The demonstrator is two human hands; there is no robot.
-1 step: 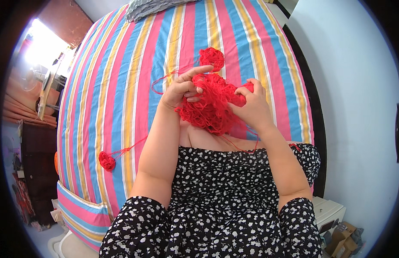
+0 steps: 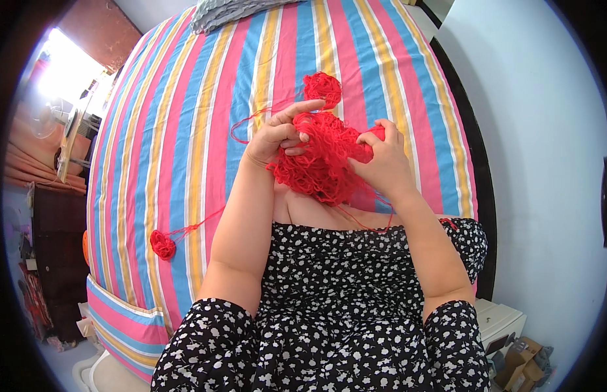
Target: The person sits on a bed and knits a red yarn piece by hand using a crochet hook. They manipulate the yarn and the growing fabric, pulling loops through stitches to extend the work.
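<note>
A large loose tangle of red yarn (image 2: 323, 160) is held up over my lap between both hands. My left hand (image 2: 277, 136) grips its left side with curled fingers, the index finger stretched along the top. On the other side my right hand (image 2: 387, 160) closes its fingers and thumb round a denser red bundle of yarn (image 2: 375, 140); its palm side is partly hidden. Just beyond the tangle a smaller clump of red yarn (image 2: 322, 89) lies on the bed. Another small red yarn ball (image 2: 163, 245) rests at the left, with strands running toward my left forearm.
A striped sheet (image 2: 205, 130) in pink, blue, yellow and white covers the bed. Grey ruffled fabric (image 2: 231, 12) lies at the far edge. A pale wall (image 2: 539, 163) stands close on the right, and a dark cabinet (image 2: 61, 261) at the left. Loose red strands hang over my lap.
</note>
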